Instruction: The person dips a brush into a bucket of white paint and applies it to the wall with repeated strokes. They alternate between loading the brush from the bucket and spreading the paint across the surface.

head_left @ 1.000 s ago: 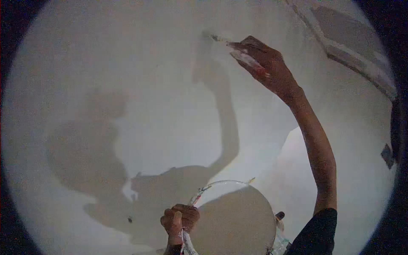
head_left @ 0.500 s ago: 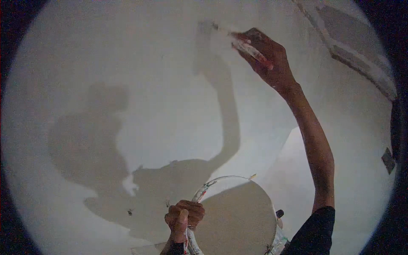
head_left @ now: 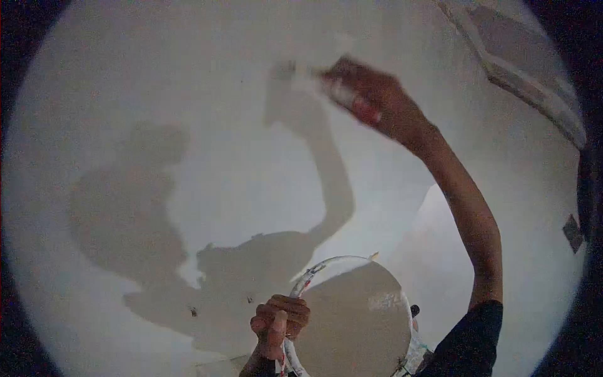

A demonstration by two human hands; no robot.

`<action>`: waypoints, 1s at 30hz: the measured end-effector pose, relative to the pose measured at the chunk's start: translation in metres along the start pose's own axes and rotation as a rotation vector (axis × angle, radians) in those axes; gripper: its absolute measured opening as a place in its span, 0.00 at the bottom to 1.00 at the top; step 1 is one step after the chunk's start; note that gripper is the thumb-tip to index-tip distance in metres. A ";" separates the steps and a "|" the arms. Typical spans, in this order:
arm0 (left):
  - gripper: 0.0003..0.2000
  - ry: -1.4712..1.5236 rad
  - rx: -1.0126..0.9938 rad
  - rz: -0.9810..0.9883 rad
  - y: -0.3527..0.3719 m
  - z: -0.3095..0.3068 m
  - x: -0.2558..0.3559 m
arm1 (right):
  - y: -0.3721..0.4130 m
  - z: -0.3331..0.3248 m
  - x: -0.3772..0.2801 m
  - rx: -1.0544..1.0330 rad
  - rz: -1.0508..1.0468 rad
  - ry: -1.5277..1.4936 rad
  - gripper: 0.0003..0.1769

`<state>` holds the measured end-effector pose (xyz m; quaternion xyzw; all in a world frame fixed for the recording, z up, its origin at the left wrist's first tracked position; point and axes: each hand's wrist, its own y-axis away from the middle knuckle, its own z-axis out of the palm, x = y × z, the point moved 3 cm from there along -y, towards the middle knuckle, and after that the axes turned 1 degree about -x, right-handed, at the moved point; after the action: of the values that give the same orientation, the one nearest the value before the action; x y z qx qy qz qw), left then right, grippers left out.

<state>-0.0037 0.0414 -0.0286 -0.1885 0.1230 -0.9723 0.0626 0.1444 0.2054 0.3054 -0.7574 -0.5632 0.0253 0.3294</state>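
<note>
The paint-smeared brush with a reddish handle (head_left: 344, 94) is raised high against the plain white wall (head_left: 188, 81), its pale bristle end touching the surface up and left of the knuckles. Motion blur hides its finer shape. The right hand (head_left: 380, 100) is closed around the handle, the bare forearm running down to a dark sleeve (head_left: 471, 339) at the lower edge.

Low in the view, the left hand (head_left: 279, 320) is clenched on the thin, paint-spattered bail handle (head_left: 304, 283) of a round white bucket (head_left: 411, 352). The bucket is filled nearly to the rim with a smooth beige-white paint (head_left: 352, 327), with a lighter smear near its right side.

The shadow of the raised arm and brush (head_left: 314, 144) falls on the wall just left of the arm. In the upper right corner runs a pale moulding (head_left: 527, 78), and a small dark square (head_left: 573, 231) sits on the wall at the far right.
</note>
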 end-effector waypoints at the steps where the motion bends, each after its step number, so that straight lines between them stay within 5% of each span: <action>1: 0.19 0.087 -0.001 -0.061 -0.001 -0.002 -0.001 | -0.007 -0.013 -0.001 0.187 -0.015 0.108 0.21; 3: 0.19 0.257 -0.028 -0.207 -0.004 -0.008 -0.004 | -0.007 -0.011 0.000 0.370 -0.035 0.213 0.20; 6: 0.19 0.654 -0.085 -0.469 -0.011 -0.014 -0.006 | 0.010 0.046 -0.002 -0.213 0.217 0.021 0.21; 7: 0.19 0.787 -0.094 -0.534 -0.011 -0.014 -0.006 | 0.026 0.065 -0.005 -0.160 -0.078 0.075 0.21; 10: 0.19 1.065 -0.107 -0.675 -0.009 -0.012 -0.004 | 0.022 0.044 -0.027 -0.207 0.016 -0.143 0.20; 13: 0.19 1.136 -0.130 -0.712 -0.011 -0.009 -0.002 | 0.006 0.016 0.003 0.144 0.011 0.056 0.18; 15: 0.18 -0.124 -0.057 -0.432 -0.012 -0.005 0.012 | -0.006 0.002 0.016 0.305 -0.036 0.067 0.18; 16: 0.18 -0.126 -0.061 -0.435 -0.016 -0.005 0.010 | -0.010 -0.006 0.015 0.394 -0.050 0.194 0.18; 17: 0.17 0.524 -0.106 -0.640 -0.018 0.002 0.003 | -0.013 -0.011 0.013 0.482 -0.067 0.321 0.19; 18: 0.17 1.185 -0.144 -0.809 -0.017 0.011 0.001 | -0.011 0.000 0.013 0.355 0.044 0.178 0.21; 21: 0.18 1.198 -0.031 -0.713 -0.014 0.010 0.000 | 0.010 0.049 -0.002 -0.322 0.367 0.034 0.27; 22: 0.18 1.194 -0.031 -0.716 -0.014 0.008 0.002 | 0.022 0.054 -0.013 -0.320 0.101 0.069 0.28; 23: 0.17 0.972 -0.115 -0.668 -0.016 0.002 0.000 | 0.027 0.054 -0.025 -0.211 -0.004 -0.004 0.24; 25: 0.16 0.762 -0.192 -0.608 -0.016 0.000 -0.004 | 0.027 0.048 -0.027 -0.304 0.199 -0.381 0.19; 28: 0.15 -0.032 -0.287 -0.160 -0.020 0.017 0.006 | 0.003 0.034 0.006 -0.050 -0.034 -0.058 0.15; 30: 0.15 -0.563 -0.326 0.149 -0.014 0.028 0.014 | -0.024 0.009 0.022 0.016 0.220 0.038 0.13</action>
<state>-0.0064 0.0470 0.0055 -0.4476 0.2685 -0.8423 0.1342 0.1288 0.2321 0.3181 -0.8122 -0.4702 0.0518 0.3413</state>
